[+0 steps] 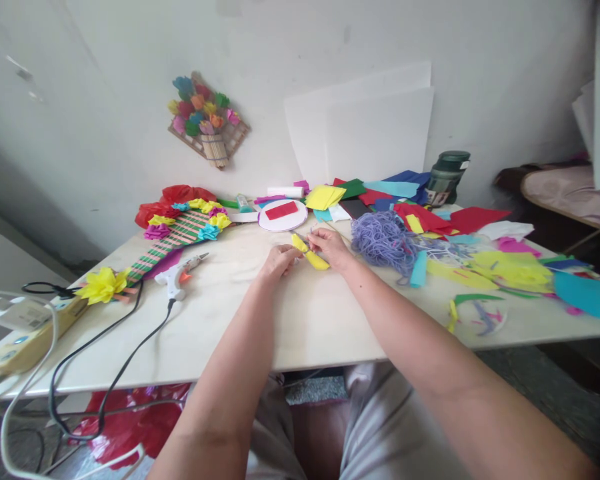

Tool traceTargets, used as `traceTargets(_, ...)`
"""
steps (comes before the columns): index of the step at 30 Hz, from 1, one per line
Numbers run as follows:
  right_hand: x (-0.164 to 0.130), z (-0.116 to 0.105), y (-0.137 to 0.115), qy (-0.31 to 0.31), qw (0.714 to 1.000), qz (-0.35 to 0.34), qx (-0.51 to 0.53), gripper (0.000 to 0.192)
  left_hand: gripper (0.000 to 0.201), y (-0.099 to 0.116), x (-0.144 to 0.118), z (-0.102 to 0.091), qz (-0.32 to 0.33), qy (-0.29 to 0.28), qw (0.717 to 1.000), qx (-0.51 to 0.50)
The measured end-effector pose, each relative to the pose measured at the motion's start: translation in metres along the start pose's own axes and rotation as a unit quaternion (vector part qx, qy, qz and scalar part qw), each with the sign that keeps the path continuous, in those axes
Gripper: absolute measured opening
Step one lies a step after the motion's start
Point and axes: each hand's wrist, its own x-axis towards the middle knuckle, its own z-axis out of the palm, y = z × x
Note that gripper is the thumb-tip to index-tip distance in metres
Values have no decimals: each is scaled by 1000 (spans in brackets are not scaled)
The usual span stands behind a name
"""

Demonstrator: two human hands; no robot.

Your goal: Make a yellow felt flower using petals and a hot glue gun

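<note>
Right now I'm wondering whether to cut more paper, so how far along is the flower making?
Done: paper flowers sit along the striped board, and a loose yellow flower lies at its end. In hand: the left hand and right hand both hold a yellow paper piece, not yet flower-shaped. Left: many cut paper scraps and purple yarn lie unused; the glue gun rests untouched.

On the bench, the glue gun lies left of the paper strip; the yarn bundle lies right (the round disc behind), the paper sheets farther back.
</note>
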Motion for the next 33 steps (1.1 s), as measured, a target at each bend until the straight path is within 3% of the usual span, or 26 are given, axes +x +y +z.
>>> traceTargets(8,-2,3,-4,-8,1000,-5,-16,24,40,3,-2,3,5,15,1000,-21)
traceTargets(12,-1,4,-5,5,1000,-10,-5,26,34,1,0,2,35,5,999,-35)
traceTargets(17,0,4,-5,12,999,-10,-34,24,23,-2,4,2,47,52,997,14)
traceTargets(25,-2,2,-3,-33,998,30,-51,20,17,-9,6,3,85,81,991,65)
traceTargets(29,-3,0,-5,-38,992,39,-116,10,21,-12,10,2,110,137,981,85)
traceTargets(33,-2,-2,-3,-35,975,20,-217,3,23,-13,13,0,111,158,977,95)
